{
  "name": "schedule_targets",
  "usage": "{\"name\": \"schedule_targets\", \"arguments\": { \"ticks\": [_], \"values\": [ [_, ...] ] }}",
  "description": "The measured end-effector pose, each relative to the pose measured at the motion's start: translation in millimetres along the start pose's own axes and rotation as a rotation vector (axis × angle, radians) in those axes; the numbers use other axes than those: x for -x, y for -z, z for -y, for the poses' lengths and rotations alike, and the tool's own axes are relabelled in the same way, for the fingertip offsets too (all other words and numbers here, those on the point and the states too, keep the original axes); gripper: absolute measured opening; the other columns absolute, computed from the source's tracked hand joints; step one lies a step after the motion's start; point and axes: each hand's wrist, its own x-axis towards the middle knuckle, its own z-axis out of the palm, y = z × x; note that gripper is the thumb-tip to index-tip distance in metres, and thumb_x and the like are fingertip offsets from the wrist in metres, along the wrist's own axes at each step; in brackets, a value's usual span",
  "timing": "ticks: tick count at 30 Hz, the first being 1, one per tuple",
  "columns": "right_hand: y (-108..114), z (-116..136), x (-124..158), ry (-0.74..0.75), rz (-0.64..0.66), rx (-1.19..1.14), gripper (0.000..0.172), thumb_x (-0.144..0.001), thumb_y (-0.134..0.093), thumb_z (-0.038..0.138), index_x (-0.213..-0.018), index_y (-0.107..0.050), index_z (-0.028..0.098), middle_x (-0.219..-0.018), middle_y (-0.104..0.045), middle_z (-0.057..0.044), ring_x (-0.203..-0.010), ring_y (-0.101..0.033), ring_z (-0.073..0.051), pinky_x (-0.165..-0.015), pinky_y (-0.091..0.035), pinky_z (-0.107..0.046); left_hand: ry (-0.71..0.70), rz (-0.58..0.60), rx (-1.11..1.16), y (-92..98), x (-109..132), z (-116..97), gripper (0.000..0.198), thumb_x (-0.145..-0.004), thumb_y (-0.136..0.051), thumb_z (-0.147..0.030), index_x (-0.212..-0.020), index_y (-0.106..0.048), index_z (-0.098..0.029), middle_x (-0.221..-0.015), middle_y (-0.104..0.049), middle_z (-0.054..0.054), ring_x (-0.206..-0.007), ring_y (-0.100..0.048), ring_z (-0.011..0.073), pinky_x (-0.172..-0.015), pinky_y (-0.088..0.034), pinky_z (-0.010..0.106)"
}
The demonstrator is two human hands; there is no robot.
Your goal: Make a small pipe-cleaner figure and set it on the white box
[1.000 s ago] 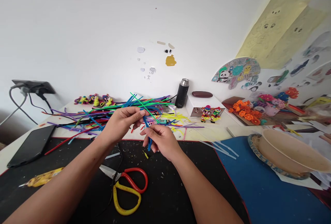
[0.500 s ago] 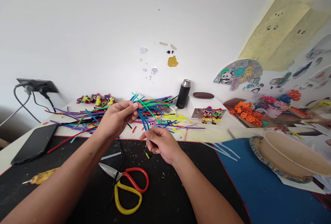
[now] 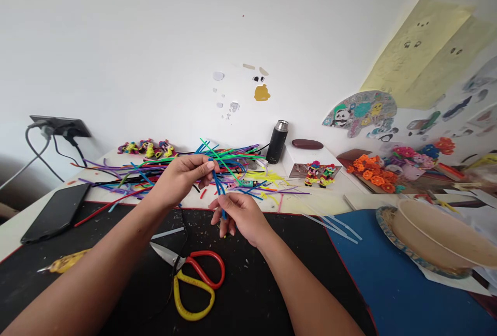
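Blue pipe cleaners (image 3: 218, 185) stretch between my two hands above the black mat (image 3: 256, 294). My left hand (image 3: 190, 174) pinches their upper end between thumb and fingertips. Lower down, my right hand (image 3: 241, 214) grips the other end with thumb and forefinger, its remaining fingers loosely spread. A short bit of blue pokes out below the right thumb. How many strands there are I cannot tell exactly. Behind the hands lies a heap of coloured pipe cleaners (image 3: 155, 173). Scissors (image 3: 194, 279) with one red and one yellow handle lie below the hands.
A phone (image 3: 56, 214) and a yellow glue gun (image 3: 70, 262) are at the left. A black flask (image 3: 277, 143) stands by a white box (image 3: 306, 155) with small figurines (image 3: 320, 174) in front. Clear sticks (image 3: 337, 228) and a beige bowl (image 3: 438, 232) are at the right.
My right hand's lower fingers have opened out and now hang below the thumb. The blue pipe cleaners stay held at both ends. The view has shifted slightly.
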Motion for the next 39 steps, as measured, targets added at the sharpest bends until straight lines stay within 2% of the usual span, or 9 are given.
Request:
{"name": "schedule_targets", "arguments": {
  "ticks": [6,13,17,25,30,35,39],
  "values": [
    [4.1,5.0,1.5,0.023,-0.023,-0.117,0.056,-0.092,-0.064,0.069,-0.1,-0.074,0.015,-0.069,-0.073,-0.003,-0.041,-0.058,-0.009,-0.037,-0.032,-0.019,-0.003,0.034,0.07,-0.3,-0.2,3.2,0.036,-0.078,-0.085,-0.05,-0.08,-0.075,-0.016,-0.061,-0.063,0.0,-0.053,-0.054,0.012,-0.05,-0.044,0.023],
    [-0.4,6.6,3.8,0.049,0.029,-0.048,0.053,-0.09,-0.069,0.065,-0.103,-0.074,0.015,-0.07,-0.073,-0.002,-0.043,-0.06,-0.01,-0.037,-0.032,-0.019,0.0,0.06,0.001,-2.5,0.0,4.4,0.038,-0.08,-0.082,-0.053,-0.081,-0.076,-0.016,-0.06,-0.063,0.001,-0.052,-0.054,0.0121,-0.046,-0.043,0.022],
    [-2.3,7.4,3.2,0.036,-0.006,-0.013,0.053,-0.088,-0.07,0.066,-0.101,-0.074,0.015,-0.067,-0.072,-0.002,-0.041,-0.059,-0.01,-0.036,-0.031,-0.019,-0.007,0.085,-0.025,-3.5,0.6,3.1,0.038,-0.08,-0.083,-0.054,-0.079,-0.075,-0.016,-0.06,-0.062,0.0,-0.052,-0.053,0.0116,-0.045,-0.042,0.021],
    [-1.5,5.5,2.8,0.054,-0.058,0.069,0.056,-0.093,-0.061,0.068,-0.094,-0.073,0.013,-0.054,-0.065,0.0,-0.036,-0.054,-0.01,-0.036,-0.033,-0.019,-0.045,0.01,-0.075,-5.1,0.2,7.2,0.038,-0.084,-0.078,-0.053,-0.076,-0.072,-0.016,-0.062,-0.064,0.0,-0.053,-0.054,0.0115,-0.047,-0.043,0.022],
    [-2.5,8.8,4.1,0.094,-0.125,0.113,0.059,-0.094,-0.057,0.07,-0.097,-0.073,0.014,-0.048,-0.06,0.003,-0.033,-0.051,-0.01,-0.034,-0.033,-0.019,-0.004,-0.056,0.119,-8.6,-1.4,12.6,0.036,-0.079,-0.084,-0.05,-0.076,-0.074,-0.016,-0.062,-0.064,0.0,-0.05,-0.051,0.0098,-0.046,-0.039,0.021],
    [-0.7,8.4,4.8,0.126,-0.145,0.174,0.053,-0.098,-0.054,0.065,-0.097,-0.072,0.015,-0.047,-0.057,0.005,-0.033,-0.048,-0.009,-0.035,-0.033,-0.018,0.031,-0.136,0.247,-13.1,-1.0,10.4,0.037,-0.071,-0.091,-0.048,-0.076,-0.077,-0.014,-0.06,-0.064,0.001,-0.052,-0.052,0.0093,-0.048,-0.039,0.02],
    [1.2,7.2,5.3,0.156,-0.161,0.2,0.048,-0.102,-0.052,0.06,-0.094,-0.07,0.016,-0.044,-0.053,0.007,-0.031,-0.043,-0.008,-0.036,-0.032,-0.018,0.069,-0.157,0.37,-17.3,-0.4,8.6,0.038,-0.064,-0.096,-0.044,-0.074,-0.077,-0.014,-0.06,-0.063,0.001,-0.053,-0.052,0.009,-0.047,-0.038,0.019]
  ]
}}
